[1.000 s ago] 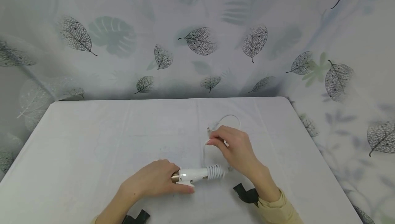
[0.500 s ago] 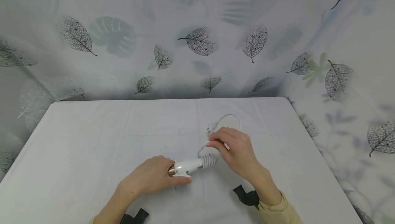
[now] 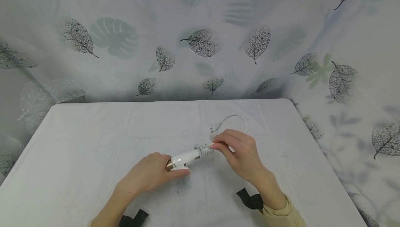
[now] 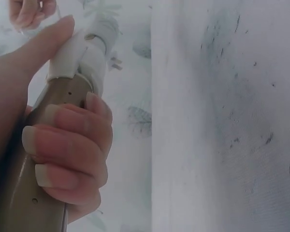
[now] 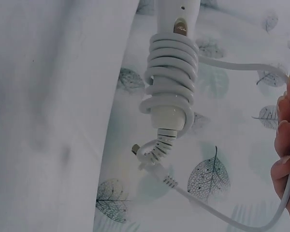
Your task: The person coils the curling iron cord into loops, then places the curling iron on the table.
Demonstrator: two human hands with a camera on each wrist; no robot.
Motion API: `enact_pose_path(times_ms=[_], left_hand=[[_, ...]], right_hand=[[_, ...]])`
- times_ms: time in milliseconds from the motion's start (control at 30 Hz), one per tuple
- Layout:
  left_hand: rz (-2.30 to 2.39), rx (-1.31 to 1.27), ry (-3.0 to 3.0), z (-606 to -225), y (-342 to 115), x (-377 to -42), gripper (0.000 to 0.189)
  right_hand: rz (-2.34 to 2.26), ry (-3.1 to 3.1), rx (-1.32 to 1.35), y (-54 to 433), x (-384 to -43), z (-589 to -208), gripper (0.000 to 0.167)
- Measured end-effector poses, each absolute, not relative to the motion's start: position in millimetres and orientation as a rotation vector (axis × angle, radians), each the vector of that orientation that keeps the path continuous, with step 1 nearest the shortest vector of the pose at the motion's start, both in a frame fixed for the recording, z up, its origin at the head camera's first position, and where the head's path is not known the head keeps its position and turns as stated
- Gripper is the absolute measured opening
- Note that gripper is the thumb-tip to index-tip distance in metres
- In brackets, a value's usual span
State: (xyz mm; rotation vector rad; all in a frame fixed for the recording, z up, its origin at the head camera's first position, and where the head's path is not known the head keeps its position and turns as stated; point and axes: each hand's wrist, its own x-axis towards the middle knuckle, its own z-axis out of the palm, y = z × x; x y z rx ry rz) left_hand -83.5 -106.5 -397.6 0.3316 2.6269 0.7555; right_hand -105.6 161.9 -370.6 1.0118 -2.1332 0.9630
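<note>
A white-handled curling iron [image 3: 185, 158] with a bronze barrel [image 4: 29, 188] is tilted, its handle end pointing toward the back right. My left hand [image 3: 149, 173] grips the barrel; in the left wrist view the fingers are curled round it and the thumb lies along the white part. Several turns of white power cord [image 5: 171, 67] are wound round the handle's end. My right hand [image 3: 242, 152] pinches the cord close to those coils. Beyond that hand, the plug [image 3: 215, 127] hangs or lies at the end of a loose cord loop; which, I cannot tell.
A white-covered table [image 3: 103, 133] lies under both hands, with its back edge against a leaf-patterned curtain [image 3: 200, 64]. Each wrist wears a black strap [image 3: 250, 199].
My left hand has shifted left and toward the back, carrying the curling iron; its coiled end has swung toward my right hand. The right hand has barely moved, still pinching the cord.
</note>
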Motion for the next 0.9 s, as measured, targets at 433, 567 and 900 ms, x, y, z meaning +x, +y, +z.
enact_pose_path(times_ms=[433, 567, 900], left_hand=[[0.841, 0.085, 2.738, -389.4, -107.7, -88.4, 0.072], [0.877, 0.077, 2.752, -386.9, -108.6, -89.4, 0.072], [1.014, 0.028, 2.756, -379.0, -113.3, -89.2, 0.077]], right_hand=[[1.085, -2.215, 1.077, 160.6, -105.7, -372.5, 0.016], [1.117, -2.238, 1.094, 160.4, -104.6, -372.7, 0.017], [1.175, -2.255, 1.100, 161.8, -104.8, -371.7, 0.015]])
